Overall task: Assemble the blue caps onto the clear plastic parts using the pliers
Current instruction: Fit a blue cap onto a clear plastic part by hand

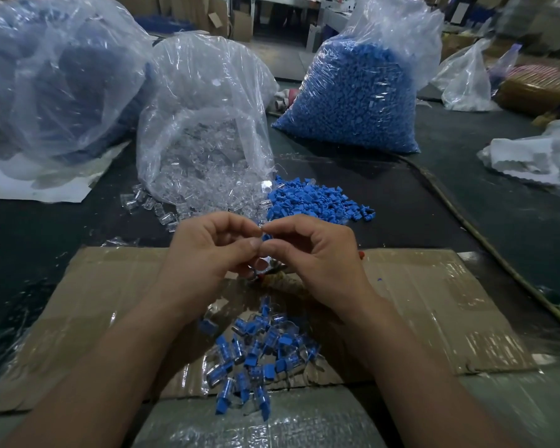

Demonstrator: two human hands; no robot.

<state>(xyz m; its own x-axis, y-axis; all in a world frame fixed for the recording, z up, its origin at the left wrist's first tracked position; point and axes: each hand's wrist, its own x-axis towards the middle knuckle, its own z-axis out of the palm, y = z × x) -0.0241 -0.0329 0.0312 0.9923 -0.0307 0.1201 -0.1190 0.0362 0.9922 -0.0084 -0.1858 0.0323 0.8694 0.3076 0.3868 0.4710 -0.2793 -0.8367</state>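
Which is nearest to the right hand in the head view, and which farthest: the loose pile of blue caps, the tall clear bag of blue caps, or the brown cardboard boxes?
1. Loose pile of blue caps, just beyond the right hand.
2. Tall clear bag of blue caps, standing behind that pile.
3. Brown cardboard boxes, far back at the top.

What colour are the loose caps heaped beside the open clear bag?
The caps are blue; head view.
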